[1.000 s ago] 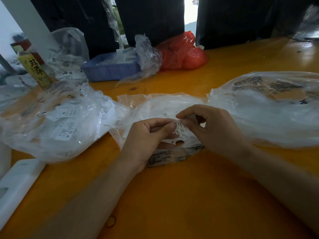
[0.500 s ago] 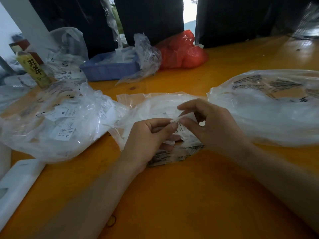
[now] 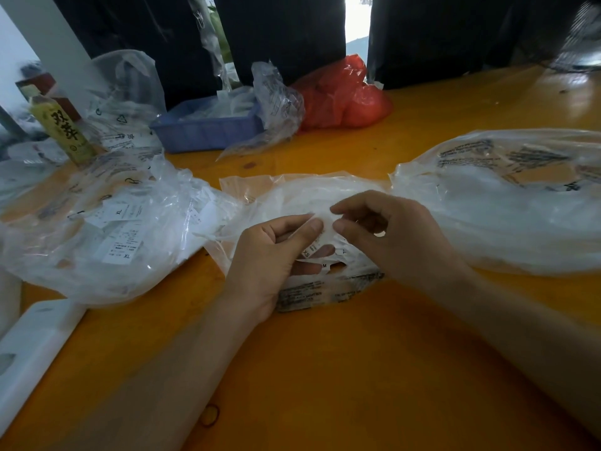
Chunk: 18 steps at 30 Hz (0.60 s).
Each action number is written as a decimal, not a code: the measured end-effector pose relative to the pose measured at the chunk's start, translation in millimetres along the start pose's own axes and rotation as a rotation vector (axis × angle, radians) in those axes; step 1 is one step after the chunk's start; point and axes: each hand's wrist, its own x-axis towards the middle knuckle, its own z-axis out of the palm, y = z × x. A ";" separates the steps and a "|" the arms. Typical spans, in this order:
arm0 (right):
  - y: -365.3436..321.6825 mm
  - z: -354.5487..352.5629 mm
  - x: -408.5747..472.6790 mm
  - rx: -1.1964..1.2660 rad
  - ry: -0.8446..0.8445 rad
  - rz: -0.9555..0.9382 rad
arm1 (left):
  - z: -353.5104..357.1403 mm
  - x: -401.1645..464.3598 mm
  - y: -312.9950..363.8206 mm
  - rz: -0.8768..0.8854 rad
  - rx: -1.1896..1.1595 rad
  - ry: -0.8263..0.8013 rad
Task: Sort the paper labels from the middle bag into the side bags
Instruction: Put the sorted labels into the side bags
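A clear middle bag (image 3: 292,196) lies on the orange table (image 3: 325,369) with white paper labels inside. Both hands work at its near opening. My left hand (image 3: 270,255) pinches a small stack of white labels (image 3: 317,244), one marked XS, between thumb and fingers. My right hand (image 3: 387,236) pinches the top of the same labels with thumb and forefinger, just right of the left thumb. The left side bag (image 3: 97,229) holds labels marked XL. The right side bag (image 3: 507,203) is a large clear bag; its contents are hard to make out.
At the back stand a blue tray (image 3: 205,128) with plastic in it, a red plastic bag (image 3: 341,99), more clear bags and a yellow bottle (image 3: 61,131). A white block (image 3: 29,346) lies at the near left edge. A rubber band (image 3: 209,415) lies near my left forearm.
Both hands have lifted the labels slightly and the right thumb and forefinger have shifted up to the labels' top edge. The bags have not moved.
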 end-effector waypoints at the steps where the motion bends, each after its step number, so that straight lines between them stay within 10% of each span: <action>1: 0.3 -0.3 -0.1 0.016 0.003 0.018 | 0.2 -0.2 0.4 -0.004 -0.004 0.008; 11: -2.6 -2.7 -0.5 -0.022 0.043 -0.010 | -4.4 3.0 -2.2 0.086 0.141 -0.028; 18: -2.7 -30.3 9.9 -0.306 0.251 0.020 | -29.5 5.6 27.8 0.593 0.780 0.312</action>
